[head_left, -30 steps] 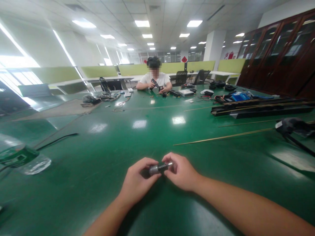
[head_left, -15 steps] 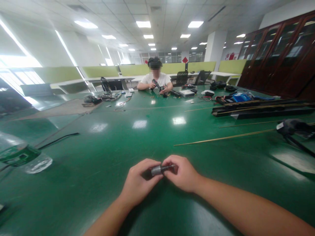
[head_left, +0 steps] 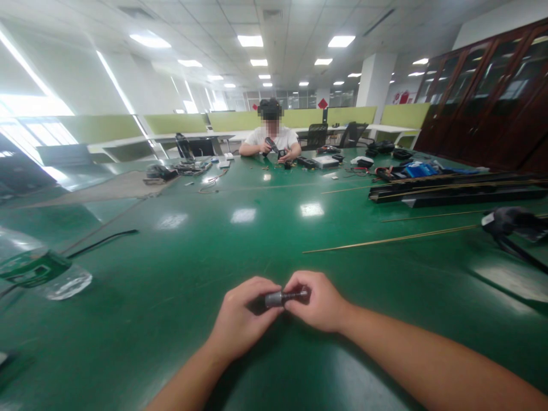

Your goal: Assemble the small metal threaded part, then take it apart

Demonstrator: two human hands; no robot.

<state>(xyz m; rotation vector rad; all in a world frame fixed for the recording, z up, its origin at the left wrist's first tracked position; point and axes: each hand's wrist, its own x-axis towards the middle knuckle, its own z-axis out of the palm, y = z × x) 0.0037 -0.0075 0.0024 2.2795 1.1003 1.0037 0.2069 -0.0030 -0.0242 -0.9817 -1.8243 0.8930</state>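
Note:
Both my hands meet just above the green table [head_left: 180, 285], near its front edge. My left hand [head_left: 242, 319] is closed around the thicker grey end of a small metal cylinder [head_left: 274, 298]. My right hand [head_left: 319, 302] pinches the thin dark shaft that sticks out of the cylinder's right end. The part lies roughly level between my fingertips. My fingers hide much of it.
A clear plastic bottle with a green label [head_left: 36, 271] lies at the left edge. Thin brass rods [head_left: 385, 240] and long black rails [head_left: 454, 191] lie to the right, with a black tool [head_left: 509, 222]. A person in a white shirt [head_left: 270, 137] works at the table's far end among scattered parts.
The thin shaft shows a little further out of the cylinder than before. My hands have stayed in almost the same spot.

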